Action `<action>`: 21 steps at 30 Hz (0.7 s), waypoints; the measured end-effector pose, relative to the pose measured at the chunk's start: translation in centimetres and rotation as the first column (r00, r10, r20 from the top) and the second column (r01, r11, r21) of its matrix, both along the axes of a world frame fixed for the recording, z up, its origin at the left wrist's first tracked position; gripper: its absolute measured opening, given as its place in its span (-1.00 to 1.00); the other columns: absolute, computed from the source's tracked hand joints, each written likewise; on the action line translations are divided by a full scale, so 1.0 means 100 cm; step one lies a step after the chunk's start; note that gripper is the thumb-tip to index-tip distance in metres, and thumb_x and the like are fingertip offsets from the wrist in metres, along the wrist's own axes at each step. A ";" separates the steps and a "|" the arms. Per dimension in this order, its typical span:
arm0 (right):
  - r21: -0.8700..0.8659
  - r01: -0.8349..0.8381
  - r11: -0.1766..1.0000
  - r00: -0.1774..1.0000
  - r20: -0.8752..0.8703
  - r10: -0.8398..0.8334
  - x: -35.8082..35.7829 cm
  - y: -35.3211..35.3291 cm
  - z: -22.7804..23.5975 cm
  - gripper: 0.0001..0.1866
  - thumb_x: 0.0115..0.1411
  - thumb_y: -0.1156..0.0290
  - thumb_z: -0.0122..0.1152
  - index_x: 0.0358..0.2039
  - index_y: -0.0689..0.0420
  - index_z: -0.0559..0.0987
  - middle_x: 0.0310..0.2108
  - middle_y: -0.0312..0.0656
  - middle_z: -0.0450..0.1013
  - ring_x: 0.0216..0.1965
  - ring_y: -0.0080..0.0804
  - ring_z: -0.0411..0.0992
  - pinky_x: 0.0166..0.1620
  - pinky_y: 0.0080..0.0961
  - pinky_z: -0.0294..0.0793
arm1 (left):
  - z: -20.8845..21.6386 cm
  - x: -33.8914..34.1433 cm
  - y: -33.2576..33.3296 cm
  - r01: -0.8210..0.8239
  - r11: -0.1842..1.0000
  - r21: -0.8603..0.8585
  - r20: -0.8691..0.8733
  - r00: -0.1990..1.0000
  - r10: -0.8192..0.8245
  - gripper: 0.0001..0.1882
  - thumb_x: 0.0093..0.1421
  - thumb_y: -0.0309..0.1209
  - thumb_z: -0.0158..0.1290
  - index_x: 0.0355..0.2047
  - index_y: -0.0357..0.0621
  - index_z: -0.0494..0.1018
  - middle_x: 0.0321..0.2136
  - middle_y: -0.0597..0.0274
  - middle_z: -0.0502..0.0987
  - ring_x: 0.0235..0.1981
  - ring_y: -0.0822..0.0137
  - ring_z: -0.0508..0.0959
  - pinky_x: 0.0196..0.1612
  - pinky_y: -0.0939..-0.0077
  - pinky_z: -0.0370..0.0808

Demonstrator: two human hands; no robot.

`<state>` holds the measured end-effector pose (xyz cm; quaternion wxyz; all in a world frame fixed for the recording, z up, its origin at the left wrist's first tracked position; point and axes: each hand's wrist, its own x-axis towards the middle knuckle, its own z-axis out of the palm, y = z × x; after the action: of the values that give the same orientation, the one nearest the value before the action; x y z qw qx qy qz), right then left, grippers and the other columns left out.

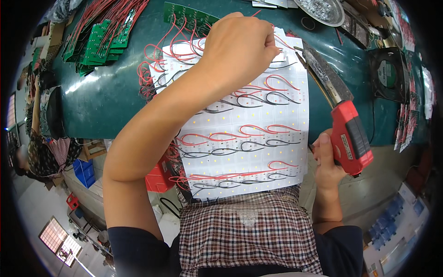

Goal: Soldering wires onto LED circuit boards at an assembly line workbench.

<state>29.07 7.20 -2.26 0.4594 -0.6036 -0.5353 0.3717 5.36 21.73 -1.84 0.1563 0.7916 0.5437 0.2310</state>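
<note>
My left hand is closed in a pinch over the far part of a white LED board panel. A thin red wire runs out from its fingers toward the panel's far right corner; the fingertips are partly hidden behind the hand. My right hand grips a red and black soldering gun on the right. The gun's long metal tip reaches up to that same corner, close to the wire's end. Rows of looped red wires and black wires cross the panel, which has small yellow dots.
Green circuit boards with red wires are piled at the far left. Another green board lies behind the panel. A metal dish stands far right, near a black fan. A dark block lies beside the gun's tip.
</note>
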 end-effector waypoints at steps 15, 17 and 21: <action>-0.030 0.007 1.000 0.998 -0.059 -0.009 0.002 -0.003 0.005 -0.77 0.24 0.60 0.15 -0.09 0.32 0.49 -0.58 -0.24 0.41 -0.69 -0.70 0.21 -0.59 -0.71 0.19 | -0.007 0.001 -0.013 -0.031 0.991 0.131 0.187 0.982 0.006 -0.85 0.07 -0.39 0.27 -0.46 -0.20 0.57 -0.46 0.26 0.52 -0.42 0.28 0.50 -0.34 0.41 0.45; -0.046 0.011 0.999 0.998 -0.060 -0.014 0.002 -0.005 0.006 -0.77 0.24 0.59 0.15 -0.09 0.32 0.49 -0.57 -0.24 0.41 -0.69 -0.69 0.22 -0.59 -0.71 0.19 | -0.012 0.001 -0.014 -0.024 0.991 0.131 0.249 0.968 -0.010 -0.85 0.06 -0.41 0.28 -0.45 -0.21 0.56 -0.42 0.26 0.51 -0.41 0.28 0.50 -0.34 0.42 0.47; -0.087 -0.027 0.996 0.999 -0.031 0.024 0.001 -0.006 0.009 -0.82 0.25 0.57 0.16 -0.13 0.30 0.49 -0.55 -0.23 0.42 -0.68 -0.69 0.24 -0.59 -0.71 0.21 | -0.013 0.002 -0.014 0.010 0.986 0.168 0.199 0.979 -0.044 -0.87 0.04 -0.44 0.29 -0.47 -0.21 0.55 -0.41 0.26 0.48 -0.38 0.26 0.50 -0.34 0.40 0.48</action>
<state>29.19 6.62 -1.36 0.4356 -0.6106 -0.5193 0.4095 5.56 20.34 -3.11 0.1472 0.7816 0.4931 0.3527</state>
